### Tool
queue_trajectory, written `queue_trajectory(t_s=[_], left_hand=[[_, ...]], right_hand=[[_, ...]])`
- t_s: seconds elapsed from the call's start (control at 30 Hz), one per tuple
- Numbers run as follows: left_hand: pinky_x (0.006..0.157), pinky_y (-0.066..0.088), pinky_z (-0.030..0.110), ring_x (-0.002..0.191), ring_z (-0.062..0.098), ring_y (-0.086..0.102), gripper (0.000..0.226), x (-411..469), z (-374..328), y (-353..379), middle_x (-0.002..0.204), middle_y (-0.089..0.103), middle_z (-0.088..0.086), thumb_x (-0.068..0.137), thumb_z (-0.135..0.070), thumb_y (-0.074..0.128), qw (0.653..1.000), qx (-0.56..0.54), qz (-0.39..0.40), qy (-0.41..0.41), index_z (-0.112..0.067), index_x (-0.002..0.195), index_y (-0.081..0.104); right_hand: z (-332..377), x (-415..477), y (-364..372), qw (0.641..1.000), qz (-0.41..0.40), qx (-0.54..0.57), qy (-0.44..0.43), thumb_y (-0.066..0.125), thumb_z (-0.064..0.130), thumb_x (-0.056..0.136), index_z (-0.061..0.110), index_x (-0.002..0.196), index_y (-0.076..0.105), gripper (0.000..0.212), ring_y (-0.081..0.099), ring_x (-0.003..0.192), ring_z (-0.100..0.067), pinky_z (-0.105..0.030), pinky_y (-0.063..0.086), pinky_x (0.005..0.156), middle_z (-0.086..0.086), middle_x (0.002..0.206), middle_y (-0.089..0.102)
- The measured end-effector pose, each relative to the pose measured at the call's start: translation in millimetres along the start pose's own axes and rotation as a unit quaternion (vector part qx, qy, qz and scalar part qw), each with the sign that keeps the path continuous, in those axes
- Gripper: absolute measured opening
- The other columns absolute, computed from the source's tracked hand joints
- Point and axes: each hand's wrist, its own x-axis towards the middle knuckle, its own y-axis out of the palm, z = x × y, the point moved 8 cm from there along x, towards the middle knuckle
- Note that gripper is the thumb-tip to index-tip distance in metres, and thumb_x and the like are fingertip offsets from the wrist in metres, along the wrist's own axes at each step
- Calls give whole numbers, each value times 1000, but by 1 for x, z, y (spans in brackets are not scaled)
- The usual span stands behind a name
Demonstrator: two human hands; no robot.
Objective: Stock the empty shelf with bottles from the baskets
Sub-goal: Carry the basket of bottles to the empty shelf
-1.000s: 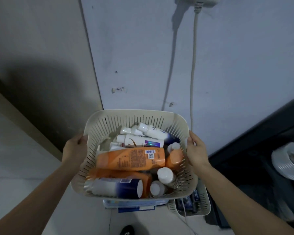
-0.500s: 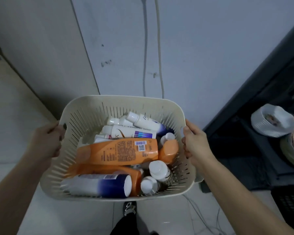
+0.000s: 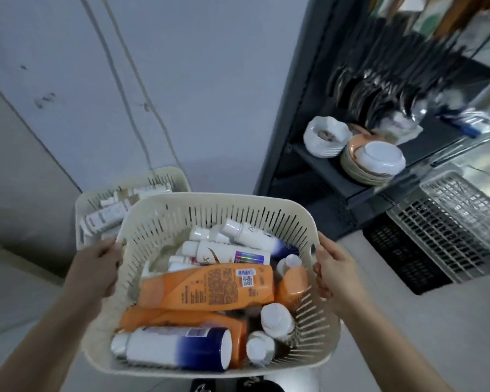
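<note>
Currently held: cream basket (image 3: pixel 210 203) is being gripped at both side rims.
Left hand (image 3: pixel 96 267): is being curled round the basket's left edge.
Right hand (image 3: pixel 337 275): is being curled round its right edge.
Bottles: orange bottle (image 3: pixel 204 287) and white bottles (image 3: pixel 227 254) are lying piled inside.
Second basket (image 3: pixel 164 176): behind, partly hidden.
Shelf unit (image 3: pixel 323 165): at right, plates (image 3: pixel 362 168) are being kept on it.

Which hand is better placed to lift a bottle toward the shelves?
Probably the right hand: it grips the cream slotted plastic basket on the side nearest the dark metal shelf; the left hand is farther.
</note>
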Motion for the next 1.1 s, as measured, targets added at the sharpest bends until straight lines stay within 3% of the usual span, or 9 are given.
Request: queue_trajectory(t_s=[0.07, 0.17, 0.3, 0.37, 0.57, 0.63, 0.8, 1.0, 1.1], left_hand=[[48, 25, 20, 48, 14, 29, 29, -2, -12, 37, 56, 37, 8, 101, -20, 45, 999, 7, 50, 8, 5, 106, 60], [43, 24, 15, 48, 14, 28, 19, -18, -45, 95, 59, 40, 6, 100, -22, 48, 994, 9, 94, 58, -19, 103, 67], [50, 18, 22, 49, 12, 23, 25, -50, -80, 188, 59, 32, 4, 100, -22, 47, 977, 7, 191, 96, -14, 79, 59], [48, 19, 19, 49, 11, 22, 26, -67, -93, 233, 59, 31, 5, 99, -24, 51, 972, 8, 210, 101, -14, 76, 58], [42, 16, 12, 38, 7, 18, 18, -130, -119, 374, 57, 30, -2, 102, -22, 46, 948, 11, 304, 98, -19, 92, 62], [42, 16, 14, 41, 9, 19, 22, -155, -130, 416, 57, 32, -3, 102, -20, 43, 938, 19, 330, 107, -19, 97, 64], [43, 17, 17, 42, 11, 22, 27, -229, -170, 503, 50, 39, -6, 101, -16, 42, 912, 42, 385, 137, -19, 93, 68], [50, 16, 25, 46, 13, 23, 31, -306, -197, 584, 54, 39, -3, 102, -20, 43, 871, 66, 461, 154, -27, 91, 71], [48, 16, 24, 44, 12, 22, 34, -338, -198, 623, 47, 40, -5, 101, -20, 43, 848, 82, 500, 156, -24, 85, 73]], right_hand=[[-13, -5, -39, 999, -45, 21, 9, 42, 14, 104, 35, 119, 62, 32, 40, 28, 0, -13, 29, 29, 11, 45, 55], [-33, -11, -97, 993, -100, 60, 29, 40, 14, 105, 37, 121, 57, 33, 38, 26, 1, -11, 27, 28, 14, 36, 48], [-41, -18, -177, 982, -156, 106, 15, 39, 12, 104, 41, 95, 61, 37, 42, 28, 3, -6, 28, 31, 17, 35, 47], [-44, -21, -220, 976, -183, 114, 8, 40, 13, 104, 42, 96, 60, 36, 43, 29, 5, -5, 28, 32, 19, 36, 47], [-64, -33, -350, 954, -273, 123, 3, 40, 17, 104, 50, 91, 57, 40, 42, 29, 5, -5, 27, 33, 19, 35, 46], [-73, -43, -388, 941, -309, 136, 5, 41, 16, 104, 49, 92, 58, 39, 43, 29, 4, -5, 27, 32, 19, 35, 46], [-93, -77, -463, 907, -386, 166, 21, 40, 15, 104, 36, 118, 58, 31, 41, 27, 5, -4, 26, 30, 18, 36, 45], [-116, -111, -526, 869, -448, 208, 29, 40, 15, 105, 40, 107, 58, 30, 27, 24, 0, -12, 21, 26, 12, 32, 38], [-136, -119, -555, 849, -476, 228, 40, 40, 17, 105, 41, 108, 57, 30, 21, 25, -3, -9, 18, 31, 7, 37, 31]])
